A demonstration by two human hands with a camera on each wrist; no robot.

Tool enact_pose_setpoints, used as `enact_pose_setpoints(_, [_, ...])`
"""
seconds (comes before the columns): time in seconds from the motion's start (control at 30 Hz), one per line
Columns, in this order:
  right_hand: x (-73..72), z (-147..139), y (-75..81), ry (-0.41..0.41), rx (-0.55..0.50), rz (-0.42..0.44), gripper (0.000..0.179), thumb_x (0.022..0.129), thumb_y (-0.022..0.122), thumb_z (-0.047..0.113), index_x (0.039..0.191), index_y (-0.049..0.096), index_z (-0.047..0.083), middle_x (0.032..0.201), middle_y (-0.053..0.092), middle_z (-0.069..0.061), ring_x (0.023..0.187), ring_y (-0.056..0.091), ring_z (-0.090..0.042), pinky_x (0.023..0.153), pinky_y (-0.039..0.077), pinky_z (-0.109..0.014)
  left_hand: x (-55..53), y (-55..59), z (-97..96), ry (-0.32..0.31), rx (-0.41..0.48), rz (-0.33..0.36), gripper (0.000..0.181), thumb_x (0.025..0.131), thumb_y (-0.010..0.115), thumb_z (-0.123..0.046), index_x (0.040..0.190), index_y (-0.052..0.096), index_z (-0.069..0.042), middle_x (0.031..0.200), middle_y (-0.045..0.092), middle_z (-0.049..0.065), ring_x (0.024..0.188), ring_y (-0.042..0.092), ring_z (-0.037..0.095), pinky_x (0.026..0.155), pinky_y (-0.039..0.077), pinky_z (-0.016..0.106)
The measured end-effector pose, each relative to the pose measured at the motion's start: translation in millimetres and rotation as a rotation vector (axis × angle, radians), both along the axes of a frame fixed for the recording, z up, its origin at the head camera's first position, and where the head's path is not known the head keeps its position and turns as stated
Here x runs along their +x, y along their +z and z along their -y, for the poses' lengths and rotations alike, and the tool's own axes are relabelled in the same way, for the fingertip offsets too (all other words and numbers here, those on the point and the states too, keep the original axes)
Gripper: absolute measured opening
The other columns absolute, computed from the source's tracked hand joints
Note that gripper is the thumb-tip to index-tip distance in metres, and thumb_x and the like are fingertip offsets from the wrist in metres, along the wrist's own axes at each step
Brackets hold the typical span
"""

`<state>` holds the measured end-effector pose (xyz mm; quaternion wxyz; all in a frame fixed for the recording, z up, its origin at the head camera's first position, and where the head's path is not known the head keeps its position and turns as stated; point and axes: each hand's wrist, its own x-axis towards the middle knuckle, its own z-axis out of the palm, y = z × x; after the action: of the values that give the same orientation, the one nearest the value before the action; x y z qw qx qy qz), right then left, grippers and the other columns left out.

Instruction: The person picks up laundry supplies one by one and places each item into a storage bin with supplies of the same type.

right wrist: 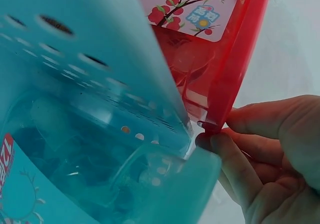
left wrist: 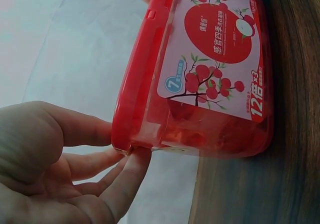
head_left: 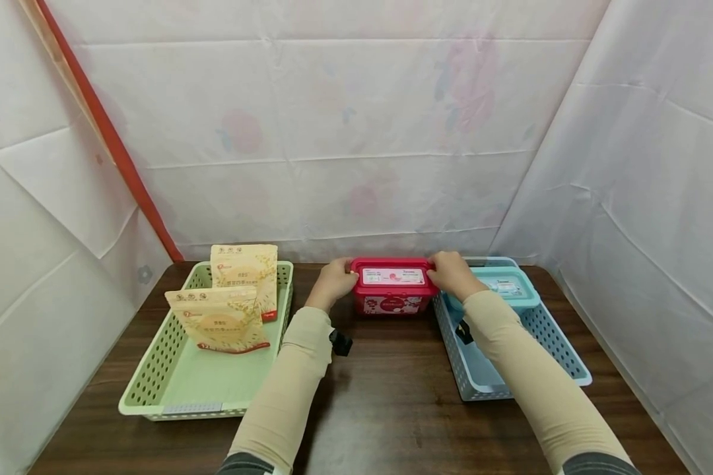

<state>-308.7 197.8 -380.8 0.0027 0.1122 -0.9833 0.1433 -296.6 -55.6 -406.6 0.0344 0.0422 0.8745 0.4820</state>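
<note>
A red lidded tub of laundry pods (head_left: 394,305), with a fruit-branch label, is at the back middle of the table. At its left end my left hand (head_left: 336,284) pinches the lid rim, thumb above and fingers beneath, as the left wrist view shows. My right hand (head_left: 453,274) pinches the rim at the opposite end, beside the blue basket (head_left: 481,376). Inside that basket sits a teal lidded tub (head_left: 513,290), partly hidden behind my right forearm. In the right wrist view, the teal tub (right wrist: 165,184) is close below my right fingertips.
On the left, a green basket (head_left: 184,389) holds two yellow pouches, a front pouch (head_left: 222,321) leaning ahead of a back pouch (head_left: 246,267). Brown wooden tabletop (head_left: 392,409) lies between the baskets. White cloth walls (head_left: 344,132) enclose the back and sides.
</note>
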Motion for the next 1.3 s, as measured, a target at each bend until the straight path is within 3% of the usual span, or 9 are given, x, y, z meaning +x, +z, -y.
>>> enact_pose_setpoints(0.23, [3.3, 1.1, 0.4, 0.02, -0.03, 0.027, 0.032, 0.099, 0.063, 0.011, 0.125, 0.066, -0.008, 0.118, 0.067, -0.024, 0.101, 0.066, -0.033, 0.085, 0.057, -0.045, 0.1, 1.5, 7.5, -0.035, -0.018, 0.039, 0.047, 0.1, 0.053, -0.006, 0.144, 0.047, 0.007, 0.132, 0.059, 0.021, 0.118, 0.059, 0.03, 0.095, 0.052, 0.042])
enact_pose_setpoints(0.5, [5.5, -3.1, 2.8, 0.026, -0.162, 0.134, 0.037, 0.095, 0.069, 0.015, 0.124, 0.064, -0.009, 0.114, 0.068, -0.021, 0.103, 0.064, -0.032, 0.087, 0.055, -0.044, 7.4, 13.2, 23.5, -0.106, -0.045, 0.116, 0.052, 0.098, 0.053, -0.007, 0.147, 0.041, 0.008, 0.136, 0.054, 0.024, 0.126, 0.052, 0.033, 0.103, 0.046, 0.046])
enact_pose_setpoints(0.67, [6.0, -4.8, 2.3, 0.0, -0.278, 0.21, 0.039, 0.093, 0.074, 0.018, 0.124, 0.066, -0.005, 0.109, 0.068, -0.016, 0.096, 0.063, -0.028, 0.083, 0.056, -0.041, 10.3, 18.2, 32.3, -0.178, -0.022, 0.144, 0.045, 0.096, 0.053, -0.001, 0.138, 0.045, 0.014, 0.121, 0.061, 0.024, 0.108, 0.058, 0.028, 0.093, 0.051, 0.04])
enact_pose_setpoints(0.83, [9.0, -3.5, 0.0, -0.021, -0.349, 0.272, 0.043, 0.092, 0.075, 0.023, 0.125, 0.065, -0.002, 0.11, 0.067, -0.015, 0.099, 0.062, -0.026, 0.087, 0.055, -0.041, 13.8, 19.8, 40.4, -0.231, -0.03, 0.157, 0.041, 0.095, 0.053, 0.003, 0.132, 0.047, 0.018, 0.104, 0.065, 0.02, 0.089, 0.061, 0.02, 0.083, 0.054, 0.035])
enact_pose_setpoints(1.03, [15.9, 0.3, -1.5, 0.005, -0.424, 0.357, 0.046, 0.095, 0.072, 0.021, 0.131, 0.06, -0.004, 0.114, 0.066, -0.015, 0.102, 0.063, -0.026, 0.09, 0.054, -0.043, 21.1, 17.6, 49.9, -0.212, -0.09, 0.142, 0.045, 0.095, 0.057, -0.001, 0.135, 0.046, 0.016, 0.105, 0.062, 0.018, 0.097, 0.059, 0.024, 0.086, 0.051, 0.036])
enact_pose_setpoints(1.3, [25.7, 6.7, 2.4, 0.04, -0.379, 0.355, 0.047, 0.095, 0.072, 0.022, 0.131, 0.059, -0.005, 0.108, 0.067, -0.011, 0.094, 0.064, -0.022, 0.086, 0.055, -0.043, 36.2, 18.4, 58.5, -0.188, -0.155, 0.113, 0.045, 0.095, 0.058, -0.006, 0.135, 0.047, 0.012, 0.109, 0.061, 0.018, 0.105, 0.057, 0.029, 0.093, 0.049, 0.044])
